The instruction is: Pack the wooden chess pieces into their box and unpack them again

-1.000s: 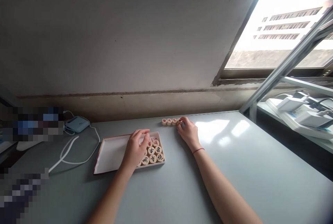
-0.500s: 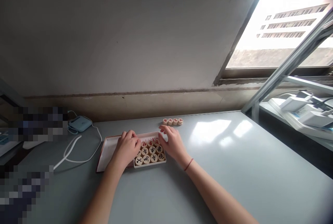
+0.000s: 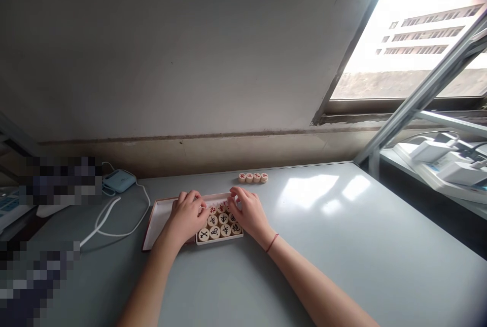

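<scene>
A shallow white box point(image 3: 219, 242) holds round wooden xiangqi pieces point(image 3: 215, 231) in rows, black characters in front and red ones at the back. Over the box's left end, my left hand point(image 3: 190, 217) curls its fingers and thumb about a red-marked piece in the back row; the fingers partly cover it. My right hand point(image 3: 251, 214) reaches over the back right corner, thumb and fingers apart, covering some pieces there. Beside the box, at its left, lies the open lid point(image 3: 160, 218). Behind my right hand stand short stacks of red-marked pieces point(image 3: 253, 178) in a row.
A light-blue device point(image 3: 119, 181) with a white cable point(image 3: 122, 235) lies on the grey table point(image 3: 323, 266) at the left. The wall point(image 3: 190, 154) borders the table's back. A metal post point(image 3: 395, 109) rises at the right, near a shelf holding white plugs point(image 3: 433, 152).
My right hand has shifted slightly left, farther over the back right corner of the box. My left fingers have moved slightly right and down onto the back row.
</scene>
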The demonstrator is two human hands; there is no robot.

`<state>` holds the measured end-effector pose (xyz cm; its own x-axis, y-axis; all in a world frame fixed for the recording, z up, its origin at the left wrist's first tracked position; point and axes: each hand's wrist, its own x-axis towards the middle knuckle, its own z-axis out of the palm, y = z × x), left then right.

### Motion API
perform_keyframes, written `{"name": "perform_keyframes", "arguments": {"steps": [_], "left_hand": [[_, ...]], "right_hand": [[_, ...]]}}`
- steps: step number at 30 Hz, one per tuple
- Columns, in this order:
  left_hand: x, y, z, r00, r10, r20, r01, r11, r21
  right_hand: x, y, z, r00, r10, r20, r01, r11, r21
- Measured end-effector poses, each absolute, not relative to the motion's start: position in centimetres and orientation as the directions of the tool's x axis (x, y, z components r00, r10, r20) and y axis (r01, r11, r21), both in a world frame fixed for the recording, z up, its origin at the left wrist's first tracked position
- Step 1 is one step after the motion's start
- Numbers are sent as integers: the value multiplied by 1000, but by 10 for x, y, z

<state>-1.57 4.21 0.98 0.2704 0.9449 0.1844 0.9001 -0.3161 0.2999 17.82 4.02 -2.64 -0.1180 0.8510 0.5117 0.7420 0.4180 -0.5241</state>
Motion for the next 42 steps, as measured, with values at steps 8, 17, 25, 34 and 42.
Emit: {"name": "perform_keyframes", "arguments": {"steps": [8,17,25,34,42], "left_hand": [[-17,42,28,257,966,26,893,-247,377],[-17,41,24,302,953,32,862,-288,417],[-17,47,26,258,962,90,597,-232,768],[10,44,13,84,989,-122,49,118,992],[13,46,7,-35,984,-175,-57,173,983]], "right_hand": [[181,40,-23,-160,839,520,723,458,-517],[178,31,-9,-522,698,490,577,712,-400],[174,31,-6,-401,689,604,559,706,-435],[186,42,-14,-164,694,701,672,599,-436],[218,66,-44,9,874,486,861,241,-449]]}}
